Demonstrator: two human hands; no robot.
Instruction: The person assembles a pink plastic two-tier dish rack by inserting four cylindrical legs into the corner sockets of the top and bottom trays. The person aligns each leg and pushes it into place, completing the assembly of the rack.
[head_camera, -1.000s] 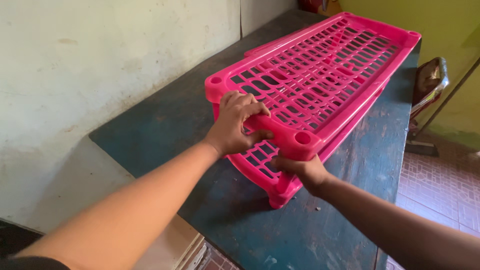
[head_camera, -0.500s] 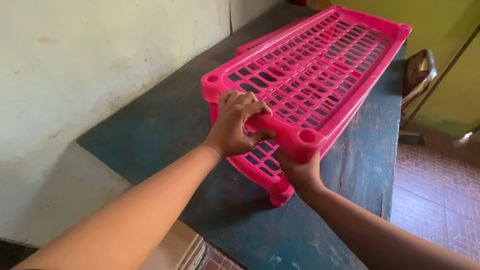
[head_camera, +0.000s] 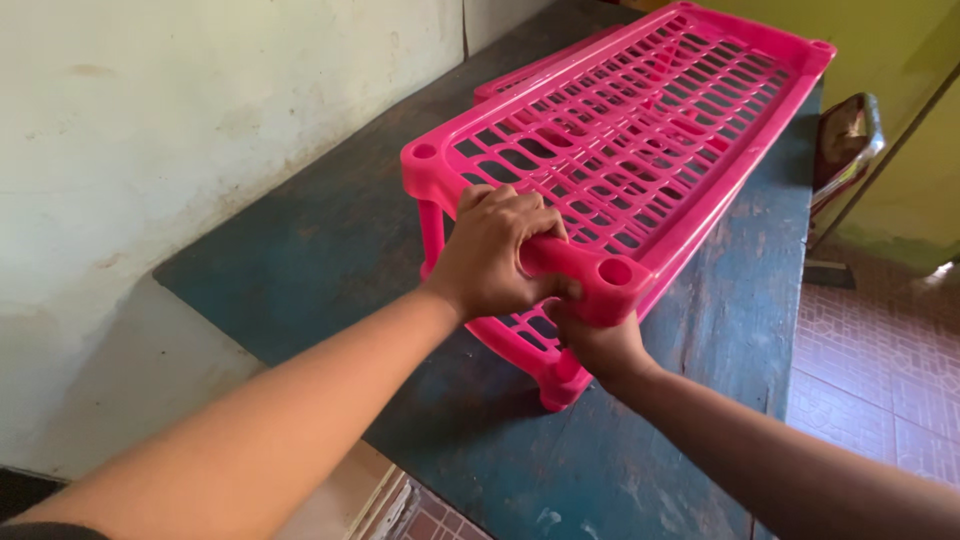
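Pink plastic rack (head_camera: 640, 130) on a worn blue table (head_camera: 330, 240), beside a pale wall (head_camera: 180, 110). Left hand (head_camera: 497, 255) clamped over the near top rail. Right hand (head_camera: 600, 345) tucked under the near right corner, fingers curled around the post between the two shelves.

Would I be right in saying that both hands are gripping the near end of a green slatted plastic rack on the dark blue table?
Not quite: the rack is pink, not green, as the head view shows. The rest holds: the left hand and right hand grip its near end, and it stands on the dark blue table.
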